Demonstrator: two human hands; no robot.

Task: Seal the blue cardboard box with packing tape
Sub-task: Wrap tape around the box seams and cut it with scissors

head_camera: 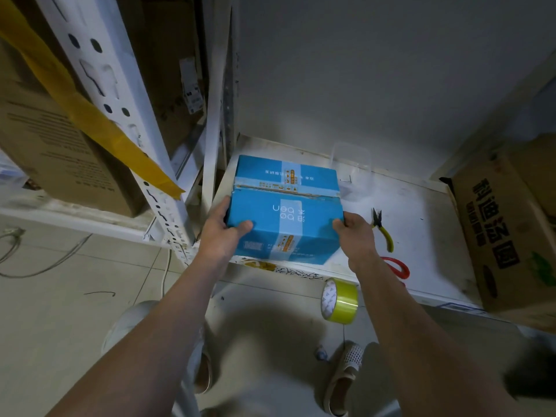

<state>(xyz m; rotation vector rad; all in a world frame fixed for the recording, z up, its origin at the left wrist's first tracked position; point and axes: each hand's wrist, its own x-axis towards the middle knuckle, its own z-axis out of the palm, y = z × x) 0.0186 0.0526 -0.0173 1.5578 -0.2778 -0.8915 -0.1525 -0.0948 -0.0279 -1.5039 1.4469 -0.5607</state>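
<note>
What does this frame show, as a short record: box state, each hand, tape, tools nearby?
box: blue cardboard box on the white shelf, flaps closed, centre seam not yet taped
left hand: left hand grips the box's near left corner
right hand: right hand grips the near right corner
tape: yellow-green tape roll below the shelf's front edge, unheld
tools: yellow-handled pliers and red-handled scissors right of the box

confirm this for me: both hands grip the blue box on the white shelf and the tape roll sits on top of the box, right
Not quite. In the head view the tape roll is not on the blue box; it sits below the white shelf edge, near the right forearm. The left hand and right hand do grip the box.
</note>
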